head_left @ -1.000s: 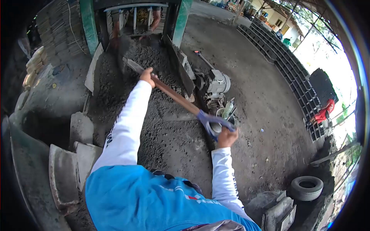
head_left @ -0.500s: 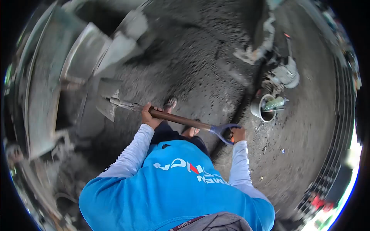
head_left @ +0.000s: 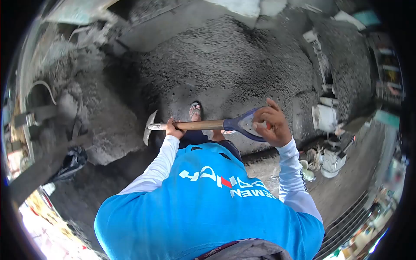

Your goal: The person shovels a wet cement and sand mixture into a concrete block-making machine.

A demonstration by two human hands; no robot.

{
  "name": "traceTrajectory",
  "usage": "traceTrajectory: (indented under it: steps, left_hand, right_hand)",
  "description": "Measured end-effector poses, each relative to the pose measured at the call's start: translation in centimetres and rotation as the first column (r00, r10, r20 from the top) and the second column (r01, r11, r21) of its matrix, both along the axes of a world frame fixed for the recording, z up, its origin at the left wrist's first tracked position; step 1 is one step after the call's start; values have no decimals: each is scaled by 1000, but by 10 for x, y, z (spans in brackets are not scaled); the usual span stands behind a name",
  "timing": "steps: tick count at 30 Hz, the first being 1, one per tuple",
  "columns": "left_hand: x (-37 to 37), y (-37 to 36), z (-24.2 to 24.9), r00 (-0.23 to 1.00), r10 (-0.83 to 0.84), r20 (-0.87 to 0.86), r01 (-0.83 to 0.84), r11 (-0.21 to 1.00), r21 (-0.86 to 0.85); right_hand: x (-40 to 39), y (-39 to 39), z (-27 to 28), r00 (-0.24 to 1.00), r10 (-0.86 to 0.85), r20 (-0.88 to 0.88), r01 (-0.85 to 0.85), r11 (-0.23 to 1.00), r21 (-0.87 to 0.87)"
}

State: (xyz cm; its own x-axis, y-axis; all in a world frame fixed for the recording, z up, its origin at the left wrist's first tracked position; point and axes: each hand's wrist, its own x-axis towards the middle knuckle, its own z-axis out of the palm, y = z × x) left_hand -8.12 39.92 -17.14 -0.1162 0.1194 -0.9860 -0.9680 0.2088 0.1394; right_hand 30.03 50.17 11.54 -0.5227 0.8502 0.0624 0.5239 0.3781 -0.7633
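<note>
My left hand (head_left: 174, 128) is closed around the lower part of the wooden shaft of a shovel (head_left: 201, 125), close to its metal socket. The shovel lies crosswise in front of my legs, its metal blade (head_left: 150, 128) to the left and seen nearly edge-on. To the right is its blue D-shaped handle (head_left: 237, 124). My right hand (head_left: 274, 123) is over the end of that handle, fingers partly curled and apart. A bit of orange shows between finger and thumb. The hand hides the crossbar.
Wet, dark grey mix (head_left: 225, 60) covers the ground ahead. A rough grey mound (head_left: 99, 112) rises on the left, near a black plastic bag (head_left: 73, 162). At right are a grey motor (head_left: 333, 162) and a metal grating (head_left: 346, 216).
My view has turned, so the surroundings have shifted. My right hand has loosened from the shovel's handle and come up nearer the camera. My left hand still grips the shaft; the blade now appears edge-on.
</note>
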Motion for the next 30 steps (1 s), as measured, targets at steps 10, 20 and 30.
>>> traceTrajectory:
  steps: [10,20,30]
  left_hand:
    - [-27,32,2,978,57,200,-55,998,-17]
    - [-16,54,26,969,48,244,-95,978,186]
    - [147,99,28,831,-518,202,455,842,289]
  right_hand:
    - [-165,11,14,900,433,41,-435,894,107]
    - [-185,-5,-8,874,473,-115,-468,881,70]
    - [-34,-18,58,912,245,329,-193,964,-185]
